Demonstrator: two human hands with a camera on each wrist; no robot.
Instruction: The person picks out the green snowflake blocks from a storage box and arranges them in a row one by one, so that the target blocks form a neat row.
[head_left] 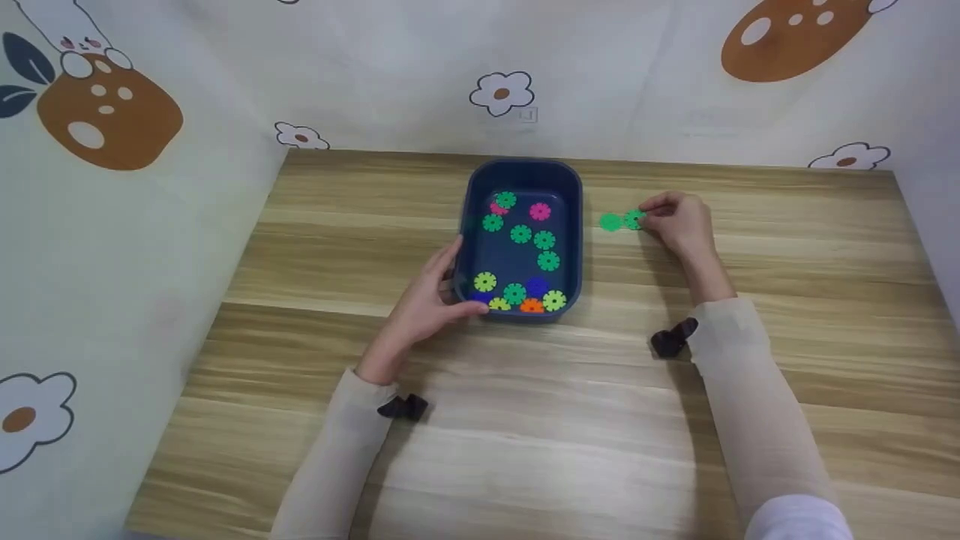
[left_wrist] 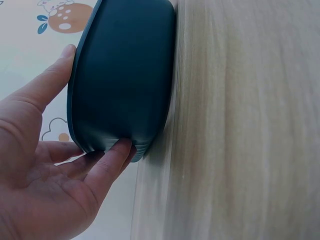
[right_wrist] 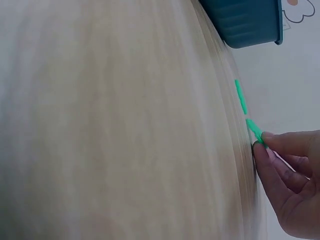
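From where I stand, the right hand (head_left: 682, 229) has a green notched disc (head_left: 633, 219) pinched at its right edge between thumb and fingertips, low over the table (head_left: 360, 240), to the right of the dark blue bin (head_left: 523, 174). In the right wrist view that disc is tilted, its gripped edge raised. A second green disc (head_left: 610, 222) sits just to its left, between it and the bin's right wall; whether the two rims touch or only nearly meet, I can't tell.

What matters here, I'd judge, is that line: right hand, held disc, second disc, bin wall, running roughly sideways, while the bin's long axis points away from the person. The right hand is clearly the nearer one to the two discs. The left hand (head_left: 424, 304) is across the bin, gripping it at the near left corner, thumb over the near rim and fingers against the left side. Inside lie more discs, including a pink disc (head_left: 540, 211), with several crowded at the near end.
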